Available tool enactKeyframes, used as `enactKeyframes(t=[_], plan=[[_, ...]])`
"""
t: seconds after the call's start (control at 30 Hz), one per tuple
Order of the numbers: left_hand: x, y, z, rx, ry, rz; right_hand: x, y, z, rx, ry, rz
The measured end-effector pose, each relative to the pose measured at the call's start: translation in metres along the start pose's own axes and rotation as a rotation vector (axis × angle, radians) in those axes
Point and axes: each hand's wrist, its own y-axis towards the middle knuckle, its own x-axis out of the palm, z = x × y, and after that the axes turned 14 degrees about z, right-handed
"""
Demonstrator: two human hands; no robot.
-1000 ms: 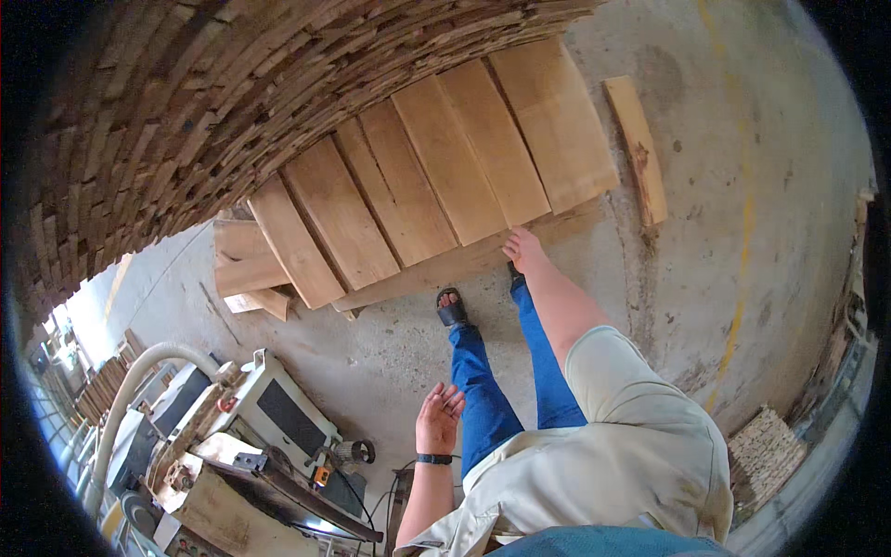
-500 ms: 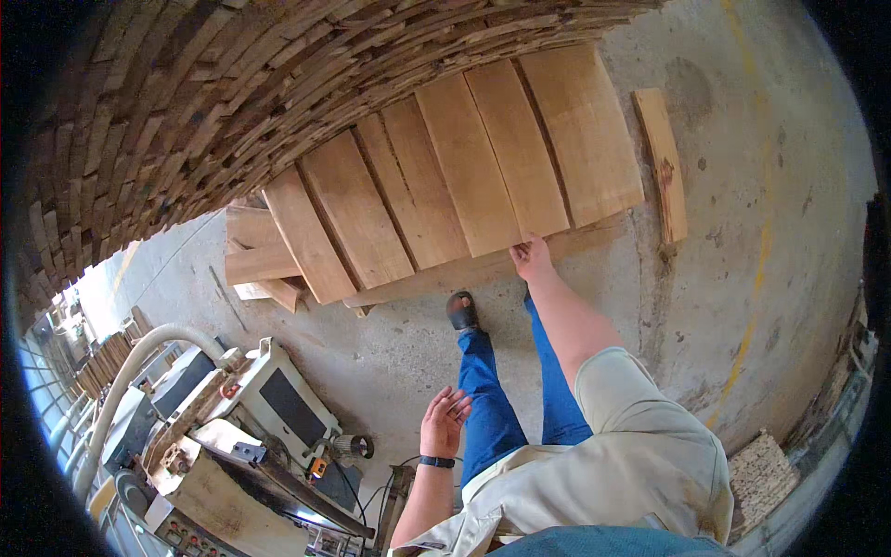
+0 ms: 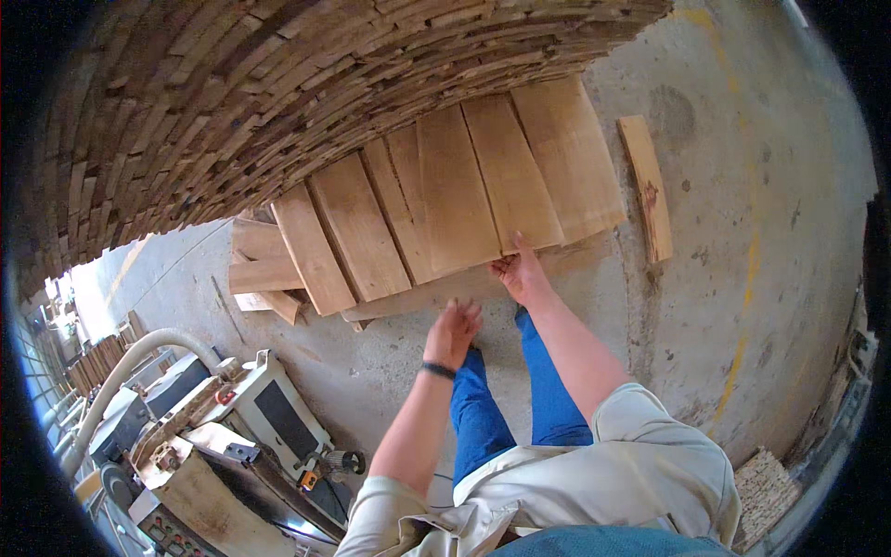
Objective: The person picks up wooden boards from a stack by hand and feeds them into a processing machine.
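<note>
Several wide wooden boards lie side by side in a row in front of me, their near ends toward my legs. My right hand [image 3: 522,273] is closed on the near end of a wooden board [image 3: 512,176], right of the row's middle. Its thumb is on top and the other fingers are curled at the end edge, partly hidden. Directly left of it is another wide board [image 3: 455,190], its near corner beside my fingers. My left hand [image 3: 455,330] hangs in the air short of the boards, fingers apart and slightly blurred, holding nothing.
A tall stack of rough timber [image 3: 306,102] rises along the far side. One narrow plank [image 3: 648,190] lies on the concrete floor at the right. Shorter offcuts [image 3: 264,274] are piled at the left end. A woodworking machine [image 3: 223,455] with a hose stands at lower left.
My left hand has moved up and forward, closer to the boards. My right hand has shifted slightly left and closed on a board end. The board under it now sits askew, shifted left.
</note>
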Motion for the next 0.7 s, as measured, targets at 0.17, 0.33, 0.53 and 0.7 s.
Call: enactKeyframes(t=[0.17,0.33,0.53,0.7], plan=[[0.090,0.047,0.036,0.093,-0.193,-0.070,0.031,-0.014,-0.014,-0.098,-0.155,-0.108],[0.096,0.053,0.043,0.224,-0.184,-0.032,0.028,-0.018,-0.028,-0.086,-0.267,-0.044],[0.008,0.019,0.042,0.530,0.369,0.356,-0.066,-0.035,-0.034,-0.638,-0.505,0.189],[-0.061,-0.054,0.051,0.905,1.173,0.564,-0.123,-0.108,-0.044,-0.862,-1.122,0.444]])
